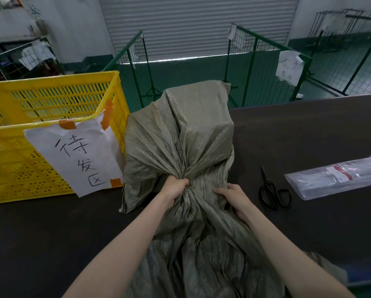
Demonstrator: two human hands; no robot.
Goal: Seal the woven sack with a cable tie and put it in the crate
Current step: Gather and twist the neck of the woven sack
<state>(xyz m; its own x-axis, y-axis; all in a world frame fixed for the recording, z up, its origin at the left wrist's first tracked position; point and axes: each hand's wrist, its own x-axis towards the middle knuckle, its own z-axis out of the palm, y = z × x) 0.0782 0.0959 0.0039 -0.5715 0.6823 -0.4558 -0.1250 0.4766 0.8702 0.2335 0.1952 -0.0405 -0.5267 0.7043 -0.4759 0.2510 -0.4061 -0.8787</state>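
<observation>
A grey-green woven sack [180,134] stands full on the dark table, its loose mouth trailing toward me. My left hand [174,190] is clenched around the gathered neck of the sack. My right hand [234,197] lies on the cloth just right of the neck, fingers pressing the folds inward. A yellow slotted crate [51,100] with a taped paper sign sits to the left, touching the sack. A clear packet of cable ties [339,177] lies on the table at the right.
Black scissors [273,193] lie between the sack and the packet. The dark table [51,233] stretches left and right of my arms. Beyond its far edge are green wire fence panels [266,52] and a roller shutter.
</observation>
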